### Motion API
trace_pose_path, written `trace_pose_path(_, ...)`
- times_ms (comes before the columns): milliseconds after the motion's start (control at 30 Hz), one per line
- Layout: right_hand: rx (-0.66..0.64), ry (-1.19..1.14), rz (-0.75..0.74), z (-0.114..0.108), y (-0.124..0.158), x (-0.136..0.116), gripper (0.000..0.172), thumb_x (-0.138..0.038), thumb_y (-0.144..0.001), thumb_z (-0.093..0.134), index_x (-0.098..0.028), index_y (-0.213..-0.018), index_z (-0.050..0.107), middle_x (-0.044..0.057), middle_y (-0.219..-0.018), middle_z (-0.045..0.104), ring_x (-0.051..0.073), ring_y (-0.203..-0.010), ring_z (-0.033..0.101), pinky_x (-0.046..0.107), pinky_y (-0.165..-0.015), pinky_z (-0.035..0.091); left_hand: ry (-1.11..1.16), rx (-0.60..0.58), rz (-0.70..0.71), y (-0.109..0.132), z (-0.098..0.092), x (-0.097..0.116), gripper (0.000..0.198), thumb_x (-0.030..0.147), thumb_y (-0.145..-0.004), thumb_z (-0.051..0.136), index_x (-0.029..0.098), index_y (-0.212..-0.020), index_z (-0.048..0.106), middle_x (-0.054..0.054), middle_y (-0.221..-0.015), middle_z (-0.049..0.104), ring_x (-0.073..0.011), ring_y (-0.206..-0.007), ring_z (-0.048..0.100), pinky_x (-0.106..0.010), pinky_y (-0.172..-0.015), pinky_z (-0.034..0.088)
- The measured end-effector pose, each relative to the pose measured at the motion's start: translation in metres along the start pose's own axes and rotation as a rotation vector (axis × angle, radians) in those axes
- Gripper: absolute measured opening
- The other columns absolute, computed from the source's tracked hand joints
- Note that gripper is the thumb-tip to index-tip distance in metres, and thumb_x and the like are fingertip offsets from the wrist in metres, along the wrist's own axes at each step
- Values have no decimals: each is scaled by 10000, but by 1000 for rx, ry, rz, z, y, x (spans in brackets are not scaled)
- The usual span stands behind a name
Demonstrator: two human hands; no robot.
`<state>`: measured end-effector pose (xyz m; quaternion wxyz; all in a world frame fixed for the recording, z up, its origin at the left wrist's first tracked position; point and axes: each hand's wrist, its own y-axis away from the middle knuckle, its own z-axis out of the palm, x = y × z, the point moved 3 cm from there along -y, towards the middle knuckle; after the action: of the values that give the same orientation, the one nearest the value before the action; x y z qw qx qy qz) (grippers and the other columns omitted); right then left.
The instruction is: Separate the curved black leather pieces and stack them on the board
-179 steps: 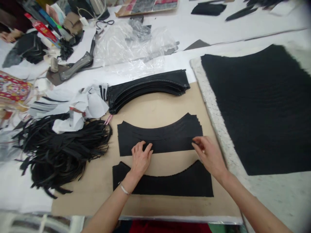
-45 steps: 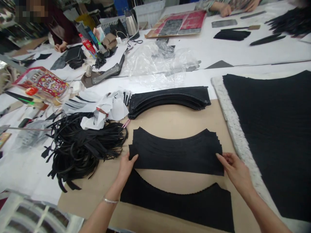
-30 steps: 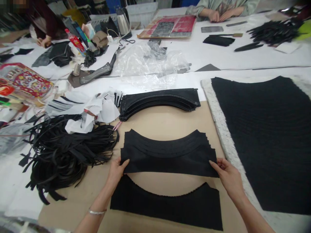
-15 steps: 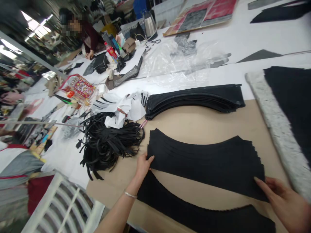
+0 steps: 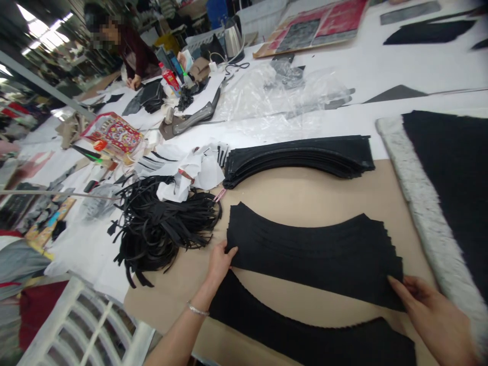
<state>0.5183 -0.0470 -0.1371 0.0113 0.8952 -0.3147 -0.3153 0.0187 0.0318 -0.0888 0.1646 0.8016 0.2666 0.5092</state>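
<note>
Curved black fabric pieces [image 5: 312, 254], fanned with stepped edges at the right end, lie over brown board [image 5: 305, 198]. My left hand [image 5: 221, 262] pinches their left end between thumb and fingers. At the right end my right hand [image 5: 430, 310] grips the lower corner, thumb on top. Nearer me, another curved black fabric stack [image 5: 312, 335] lies partly under my left wrist. Beyond the held pieces sits a thicker stack of black fabric pieces [image 5: 301, 157]. A tangled heap of black strips [image 5: 160, 223] is left of my left hand.
A thick grey-white layered pile [image 5: 419, 203] topped with black cloth [image 5: 453, 193] borders the right side. Clear plastic sheeting [image 5: 267, 96] lies farther back. A white chair [image 5: 95, 325] stands at lower left. A co-worker [image 5: 133, 51] leans over the table at upper left.
The whole view has shifted slightly, so things appear a little farther left. Both hands keep their hold on the black fabric pieces, which look otherwise unchanged.
</note>
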Motion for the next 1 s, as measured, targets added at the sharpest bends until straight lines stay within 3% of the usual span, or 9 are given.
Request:
trace_pose_path(100,-91,17,16,-11,13,-37,442,-687,-700,483,-261,-768,579,47,-693,640,282,-656,600,389,-603,396,40,-46,5,0,1,-1,383,399,-670,721,127,-934,672,-80,-808,737,-201,-619,662,-257,-444,512)
trace_pose_path(200,-98,10,-17,-15,18,-55,431,-655,-746,434,-235,-742,533,31,-649,602,232,-617,572,341,-596,375,41,-57,-12,-4,0,-5,420,400,-642,743,125,-951,672,-89,-836,749,-237,-683,692,-299,-536,559)
trace_pose_path(433,-76,-15,-36,-20,20,-53,375,-586,-813,433,-228,-736,518,2,-610,572,192,-582,546,316,-597,370,-20,-30,-16,-4,-1,-2,374,397,-605,771,155,-881,701,-65,-770,755,-286,-778,708,-335,-634,588)
trace_pose_path(700,-60,-17,-41,-23,20,-58,356,-564,-807,454,-226,-709,510,0,-603,562,180,-563,530,302,-572,362,-98,-17,-59,-5,-2,-2,360,376,-611,763,171,-901,700,-52,-742,753,-287,-778,712,-341,-677,585)
trace_pose_path(867,-77,-32,-21,-25,21,-61,401,-608,-756,448,-219,-725,540,11,-618,576,195,-575,550,309,-571,365,-95,-32,85,-5,0,3,379,431,-627,720,145,-873,696,-93,-892,764,-302,-883,699,-390,-804,566)
trace_pose_path(1000,-83,0,3,-20,18,-54,422,-625,-730,451,-219,-762,563,22,-657,605,215,-612,583,317,-587,371,-136,-4,105,-5,1,5,377,431,-656,700,135,-890,696,-100,-879,759,-296,-879,691,-383,-782,556)
